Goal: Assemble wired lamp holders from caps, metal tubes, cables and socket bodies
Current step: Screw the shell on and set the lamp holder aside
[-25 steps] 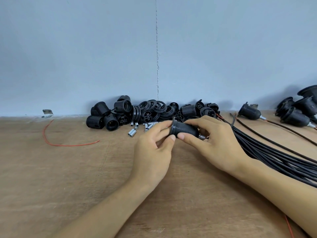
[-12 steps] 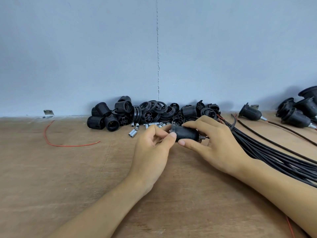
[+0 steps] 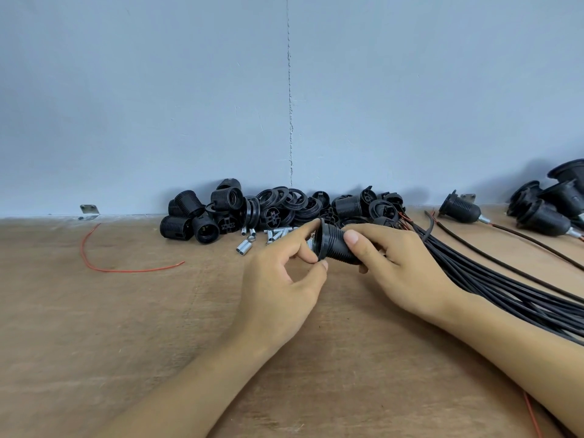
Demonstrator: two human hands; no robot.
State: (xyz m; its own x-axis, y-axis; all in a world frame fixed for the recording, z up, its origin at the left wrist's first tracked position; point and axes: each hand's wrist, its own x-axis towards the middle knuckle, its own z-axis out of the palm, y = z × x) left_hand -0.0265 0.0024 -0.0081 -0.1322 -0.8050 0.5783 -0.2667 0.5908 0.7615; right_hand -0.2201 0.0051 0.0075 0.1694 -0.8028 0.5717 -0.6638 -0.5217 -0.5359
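A black ribbed lamp holder (image 3: 335,245) is held above the wooden table, its flanged end pointing left. My right hand (image 3: 401,267) grips its body with thumb on top and fingers underneath. My left hand (image 3: 284,276) pinches the flange rim between forefinger and thumb. Behind them a pile of black socket bodies and caps (image 3: 278,210) lies against the wall, with short metal tubes (image 3: 245,247) scattered in front. A bundle of black cables (image 3: 505,289) runs off to the right.
Finished lamp holders (image 3: 459,208) with cables lie at the back right, more at the right edge (image 3: 550,203). A loose red wire (image 3: 104,263) curls on the left of the table. A blue wall closes the back.
The lamp holder has tilted so its flange faces more toward me. My left fingers have shifted on its rim, and my right thumb now lies on top of the body.
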